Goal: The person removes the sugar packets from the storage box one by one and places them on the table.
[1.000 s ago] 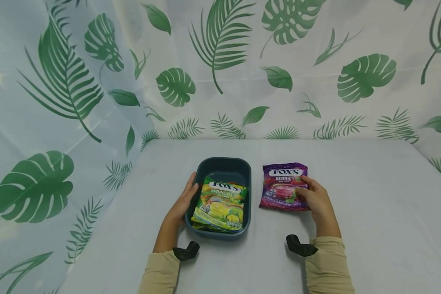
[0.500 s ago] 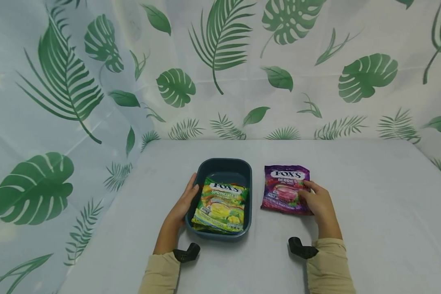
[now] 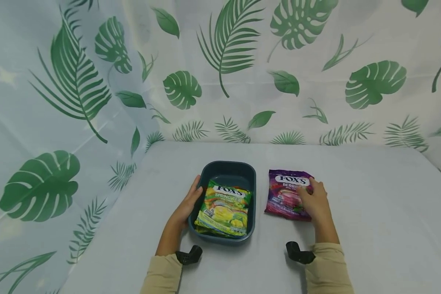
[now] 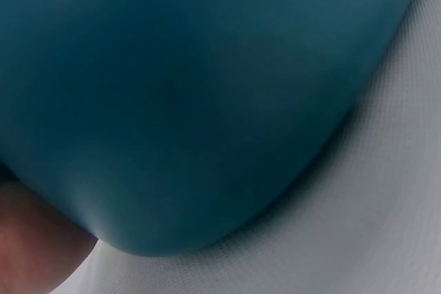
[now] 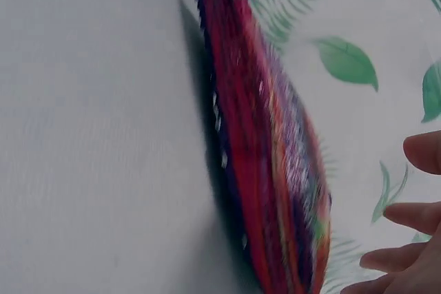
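A dark teal rectangular tub [image 3: 228,168] stands on the white table. Inside it lies a yellow-green bag of Fox's Spring Tea candy [image 3: 226,210], with more packaging showing beneath. My left hand [image 3: 183,208] rests along the tub's left outer side, its fingers extended; the left wrist view is filled by the tub's wall [image 4: 193,101]. To the right of the tub lies a purple bag of Fox's Berries candy [image 3: 284,198]. My right hand [image 3: 317,206] is over that bag's right edge. In the right wrist view, its fingers [image 5: 413,217] are spread and apart from the puffed bag [image 5: 265,149].
The white tabletop [image 3: 382,216] extends around both hands. A white cloth with green leaf prints [image 3: 308,90] hangs behind the table and along its left side. Black wrist mounts [image 3: 189,255] sit at both beige cuffs.
My right hand's fingers have come away from the purple bag's right edge and spread. The head view has shifted slightly. My left hand stays against the tub.
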A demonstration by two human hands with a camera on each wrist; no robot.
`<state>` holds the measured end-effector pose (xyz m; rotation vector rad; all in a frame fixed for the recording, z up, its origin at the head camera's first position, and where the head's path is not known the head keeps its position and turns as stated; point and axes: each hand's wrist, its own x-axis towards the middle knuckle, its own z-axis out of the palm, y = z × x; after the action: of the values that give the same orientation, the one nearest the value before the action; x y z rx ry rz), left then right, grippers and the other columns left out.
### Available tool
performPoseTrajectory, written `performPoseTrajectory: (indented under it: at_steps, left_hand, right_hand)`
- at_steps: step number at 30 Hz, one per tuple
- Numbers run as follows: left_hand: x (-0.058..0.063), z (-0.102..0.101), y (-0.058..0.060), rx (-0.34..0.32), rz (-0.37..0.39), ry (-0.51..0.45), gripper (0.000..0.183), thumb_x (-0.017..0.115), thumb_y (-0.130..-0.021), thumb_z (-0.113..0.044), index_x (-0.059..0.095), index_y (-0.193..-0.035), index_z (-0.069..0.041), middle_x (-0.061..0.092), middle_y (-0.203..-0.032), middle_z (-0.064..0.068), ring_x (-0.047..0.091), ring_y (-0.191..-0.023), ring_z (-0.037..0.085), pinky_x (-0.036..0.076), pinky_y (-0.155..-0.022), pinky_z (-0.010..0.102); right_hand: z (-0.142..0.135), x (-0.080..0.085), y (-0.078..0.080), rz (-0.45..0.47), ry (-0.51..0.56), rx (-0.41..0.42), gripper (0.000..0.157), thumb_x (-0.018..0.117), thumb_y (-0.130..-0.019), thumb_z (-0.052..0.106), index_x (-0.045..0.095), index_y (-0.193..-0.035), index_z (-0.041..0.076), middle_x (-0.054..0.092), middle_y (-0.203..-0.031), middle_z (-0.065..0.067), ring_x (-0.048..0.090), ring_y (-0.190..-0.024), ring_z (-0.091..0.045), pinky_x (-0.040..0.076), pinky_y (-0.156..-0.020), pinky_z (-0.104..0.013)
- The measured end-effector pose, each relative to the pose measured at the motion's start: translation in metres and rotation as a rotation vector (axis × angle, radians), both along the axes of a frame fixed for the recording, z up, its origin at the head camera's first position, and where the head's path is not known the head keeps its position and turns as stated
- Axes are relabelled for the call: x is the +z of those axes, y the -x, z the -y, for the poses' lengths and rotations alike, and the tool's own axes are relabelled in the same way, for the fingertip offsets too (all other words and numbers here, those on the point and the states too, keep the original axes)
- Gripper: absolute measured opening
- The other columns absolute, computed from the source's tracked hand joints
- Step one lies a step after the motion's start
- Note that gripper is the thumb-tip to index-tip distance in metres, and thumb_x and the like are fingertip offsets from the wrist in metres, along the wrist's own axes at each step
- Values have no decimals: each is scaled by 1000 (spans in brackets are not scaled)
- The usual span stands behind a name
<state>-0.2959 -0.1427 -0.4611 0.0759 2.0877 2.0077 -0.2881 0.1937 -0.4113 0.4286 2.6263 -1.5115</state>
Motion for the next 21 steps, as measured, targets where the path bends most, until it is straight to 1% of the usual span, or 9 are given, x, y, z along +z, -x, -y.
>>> performPoseTrajectory:
  at_steps: [3, 6, 8, 12, 15, 18, 21]
  left_hand:
    - [0, 0, 0, -1, 0, 4, 56, 32, -98, -42, 5, -146, -35, -4, -155, -4, -8, -141, 28, 0, -108, 60]
    - [1, 0, 0, -1, -4, 4, 55, 32, -98, -43, 6, -146, -37, -4, -155, -4, -8, -141, 28, 0, -108, 61]
    - [1, 1, 0, -1, -3, 2, 55, 33, -98, -42, 7, -146, -38, -3, -155, -5, -7, -141, 28, 0, -108, 61]
    - [1, 0, 0, -8, 1, -4, 55, 33, -98, -42, 6, -146, -37, -4, -155, -4, -7, -141, 28, 0, -108, 61]
    - [0, 1, 1, -13, -1, 1, 57, 33, -97, -42, 5, -147, -35, -4, -155, -2, -8, -141, 30, 0, -107, 61]
    - [-1, 0, 0, -13, -1, 3, 57, 33, -98, -42, 5, -147, -34, -4, -155, -1, -8, -141, 30, 0, -107, 61]
    - [-1, 0, -1, -9, -2, 1, 57, 32, -98, -41, 5, -147, -34, -3, -155, -2, -7, -141, 29, -1, -108, 61]
  right_hand:
    - [15, 9, -3, -28, 14, 22, 73, 43, -94, 27, -4, -147, 8, -18, -149, -21, -15, -135, -44, -1, -105, -64]
    - [36, 18, -6, -67, 60, 61, 75, 45, -94, 28, -7, -147, 13, -13, -152, -16, -9, -138, -40, 3, -107, -62]
    - [51, 24, -10, -95, 107, 99, 76, 45, -95, 29, -8, -147, 17, -10, -153, -12, -5, -140, -37, 5, -108, -60]
    - [83, 34, -18, -156, 251, 166, 74, 47, -95, 26, -5, -148, 19, -6, -155, -6, -3, -142, -29, 7, -111, -53]
    - [104, 36, -26, -173, 326, 213, 74, 47, -95, 24, -4, -148, 19, -5, -155, -4, -4, -142, -28, 7, -112, -53]
    - [121, 32, -33, -176, 353, 254, 74, 48, -95, 26, -4, -148, 20, -5, -154, -5, -4, -141, -30, 6, -110, -56]
    - [134, 26, -38, -159, 374, 296, 76, 49, -94, 28, -4, -147, 23, -5, -154, -5, -4, -141, -31, 5, -108, -61]
